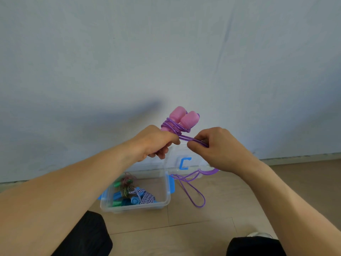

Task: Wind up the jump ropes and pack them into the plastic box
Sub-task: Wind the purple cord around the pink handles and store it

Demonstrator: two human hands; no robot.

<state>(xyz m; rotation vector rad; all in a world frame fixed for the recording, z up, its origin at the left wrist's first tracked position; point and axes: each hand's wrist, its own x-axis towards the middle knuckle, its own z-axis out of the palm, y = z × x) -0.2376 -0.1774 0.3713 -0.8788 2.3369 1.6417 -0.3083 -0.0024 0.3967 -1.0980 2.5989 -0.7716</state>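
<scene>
My left hand grips the two pink handles of a jump rope, held together and pointing up. Purple cord is wound several times around the handles. My right hand pinches the cord strands just right of the handles. The loose rest of the purple cord hangs below my right hand in a loop. The clear plastic box stands on the floor below my hands, open. Inside it lie wound ropes: one with green handles, one with blue handles and a blue-and-white cord.
The box's clear lid with a blue latch leans against the pale wall behind the box. Wooden floor spreads around it. My knees in black fabric show at the bottom, with a white shoe tip at the lower right.
</scene>
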